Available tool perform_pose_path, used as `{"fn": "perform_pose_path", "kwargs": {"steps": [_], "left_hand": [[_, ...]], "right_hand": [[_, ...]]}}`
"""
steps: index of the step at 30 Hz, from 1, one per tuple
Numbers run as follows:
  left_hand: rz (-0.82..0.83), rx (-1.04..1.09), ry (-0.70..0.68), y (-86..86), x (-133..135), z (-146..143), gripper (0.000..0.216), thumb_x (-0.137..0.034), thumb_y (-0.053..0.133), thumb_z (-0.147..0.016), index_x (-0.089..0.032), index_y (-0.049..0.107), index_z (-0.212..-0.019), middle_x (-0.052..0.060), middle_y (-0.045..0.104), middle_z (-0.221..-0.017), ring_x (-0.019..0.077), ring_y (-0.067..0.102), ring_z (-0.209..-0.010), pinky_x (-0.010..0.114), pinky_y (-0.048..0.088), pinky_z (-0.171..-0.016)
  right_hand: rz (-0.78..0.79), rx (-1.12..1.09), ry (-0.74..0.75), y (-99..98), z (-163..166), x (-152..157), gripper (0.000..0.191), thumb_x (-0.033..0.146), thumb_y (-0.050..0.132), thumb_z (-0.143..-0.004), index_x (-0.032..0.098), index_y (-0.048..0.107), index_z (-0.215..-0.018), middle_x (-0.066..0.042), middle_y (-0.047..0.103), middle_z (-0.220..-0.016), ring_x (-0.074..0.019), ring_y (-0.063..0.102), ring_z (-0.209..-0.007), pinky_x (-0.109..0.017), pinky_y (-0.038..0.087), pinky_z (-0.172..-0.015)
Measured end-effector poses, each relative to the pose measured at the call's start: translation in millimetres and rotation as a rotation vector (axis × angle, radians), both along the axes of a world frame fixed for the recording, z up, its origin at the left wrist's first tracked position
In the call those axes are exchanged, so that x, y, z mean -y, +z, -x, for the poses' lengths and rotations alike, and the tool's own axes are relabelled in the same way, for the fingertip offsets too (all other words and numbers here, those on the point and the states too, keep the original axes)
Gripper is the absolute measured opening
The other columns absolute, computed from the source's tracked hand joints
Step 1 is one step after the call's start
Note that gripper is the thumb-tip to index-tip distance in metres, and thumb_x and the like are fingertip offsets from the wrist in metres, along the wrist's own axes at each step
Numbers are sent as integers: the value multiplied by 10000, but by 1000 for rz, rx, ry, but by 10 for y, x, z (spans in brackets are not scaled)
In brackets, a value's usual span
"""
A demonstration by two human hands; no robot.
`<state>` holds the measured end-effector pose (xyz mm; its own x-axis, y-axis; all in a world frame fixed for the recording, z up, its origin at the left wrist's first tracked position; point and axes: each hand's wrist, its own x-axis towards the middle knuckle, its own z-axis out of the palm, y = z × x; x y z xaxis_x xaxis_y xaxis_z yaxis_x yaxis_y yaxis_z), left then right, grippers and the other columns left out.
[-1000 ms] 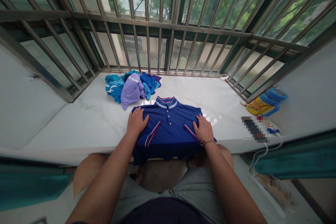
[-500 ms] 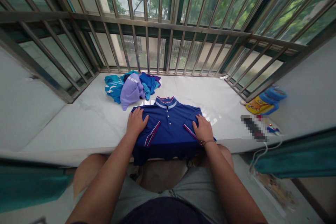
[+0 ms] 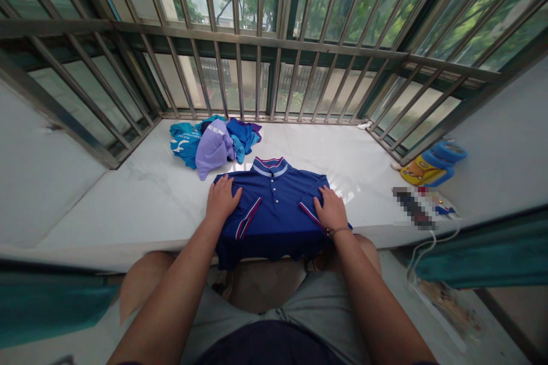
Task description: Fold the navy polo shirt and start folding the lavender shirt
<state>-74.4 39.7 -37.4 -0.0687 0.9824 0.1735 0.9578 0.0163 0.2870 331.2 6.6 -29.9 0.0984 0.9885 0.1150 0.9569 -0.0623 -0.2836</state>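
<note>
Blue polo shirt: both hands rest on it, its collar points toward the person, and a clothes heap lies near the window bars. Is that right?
Not quite: in the head view, the collar points the other way, toward the window bars. The left hand and right hand rest on the blue polo shirt, and the clothes heap lies near those bars.

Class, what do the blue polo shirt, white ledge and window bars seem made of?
Polo shirt: matte fabric, probably knit, draping over the edge.
White ledge: perhaps polished stone or tile, veined and reflective.
Window bars: probably metal, with glossy highlights.
</note>
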Motion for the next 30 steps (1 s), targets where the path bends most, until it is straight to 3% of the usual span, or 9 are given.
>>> {"fn": "perform_pose_path", "kwargs": {"steps": [30], "left_hand": [[-9,-5,-7,-11,6,10,648,-508,473,-1091,-118,615,-1590,204,520,-1742,383,457,-1643,597,325,-1376]], "right_hand": [[-15,-6,-5,-34,-11,-1,591,453,466,-1127,154,588,-1622,-152,496,-1762,-366,434,-1631,-601,296,-1351]]}}
